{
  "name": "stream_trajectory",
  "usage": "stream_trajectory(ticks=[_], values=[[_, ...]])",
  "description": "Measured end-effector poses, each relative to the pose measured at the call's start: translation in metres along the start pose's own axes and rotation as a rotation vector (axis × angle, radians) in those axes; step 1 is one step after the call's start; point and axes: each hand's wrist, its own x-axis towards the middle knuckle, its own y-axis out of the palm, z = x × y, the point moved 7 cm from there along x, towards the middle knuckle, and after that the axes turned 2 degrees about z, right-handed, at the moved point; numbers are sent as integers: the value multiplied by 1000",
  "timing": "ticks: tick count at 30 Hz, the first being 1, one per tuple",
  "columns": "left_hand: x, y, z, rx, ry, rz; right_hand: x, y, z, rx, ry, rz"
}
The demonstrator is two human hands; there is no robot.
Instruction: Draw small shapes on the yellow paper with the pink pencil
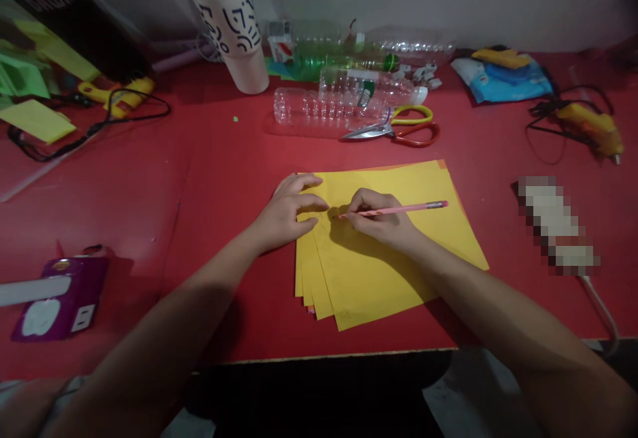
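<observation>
A fanned stack of yellow paper lies on the red table, with a sliver of orange showing at its far right corner. My right hand pinches a pink pencil with a pink eraser, its tip down on the top sheet. Flat on the upper left of the sheets rests my left hand, fingers spread, close to the pencil tip. Faint pencil marks show on the paper near both hands. Beyond the stack lie scissors with one yellow and one red handle.
Clear plastic bottles lie behind the scissors. A white patterned tumbler stands at the back left. Glue guns with cords lie left and right. A purple box sits at the left; the table's front edge runs below the paper.
</observation>
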Motion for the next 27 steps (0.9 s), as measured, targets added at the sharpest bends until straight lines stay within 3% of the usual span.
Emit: stream_trajectory(ticks=[27], values=[[0, 0, -1, -10, 8, 15, 0, -1, -3, -4, 12, -54]])
